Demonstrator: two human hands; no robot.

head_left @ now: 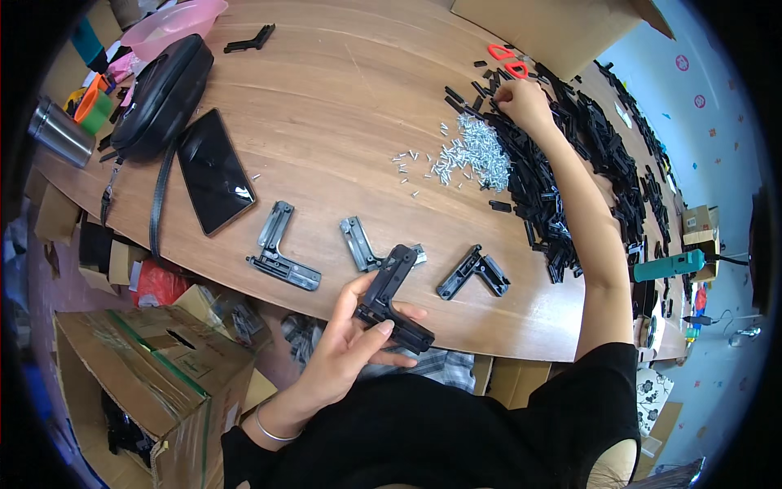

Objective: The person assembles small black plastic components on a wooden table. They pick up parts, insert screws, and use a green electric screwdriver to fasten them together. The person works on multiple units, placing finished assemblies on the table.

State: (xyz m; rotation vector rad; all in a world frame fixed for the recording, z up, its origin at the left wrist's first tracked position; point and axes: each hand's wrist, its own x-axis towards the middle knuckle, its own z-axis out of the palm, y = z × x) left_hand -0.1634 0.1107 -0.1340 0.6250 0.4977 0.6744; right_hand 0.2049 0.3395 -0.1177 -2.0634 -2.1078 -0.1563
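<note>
My left hand [350, 342] is closed around an L-shaped black plastic bracket [389, 285], held over the table's near edge. Far to the right, my right hand [524, 104] reaches into a pile of small black plastic parts [529, 175]; its fingers are bent together at the pile, and what they hold, if anything, is hidden. Red-handled scissors [516, 68] lie just beyond it. A heap of small silver screws [481, 156] spreads beside the pile. On the table near my left hand rest more L-shaped brackets, a grey one [281, 248], another grey one [358, 244] partly hidden, and a black one [474, 271].
A dark tablet or phone [213, 171] and a black bag [163, 98] lie at the left, near a steel tumbler [61, 130] and a pink basin [175, 28]. A teal electric screwdriver [669, 266] is at the right. Cardboard boxes [155, 367] stand below left.
</note>
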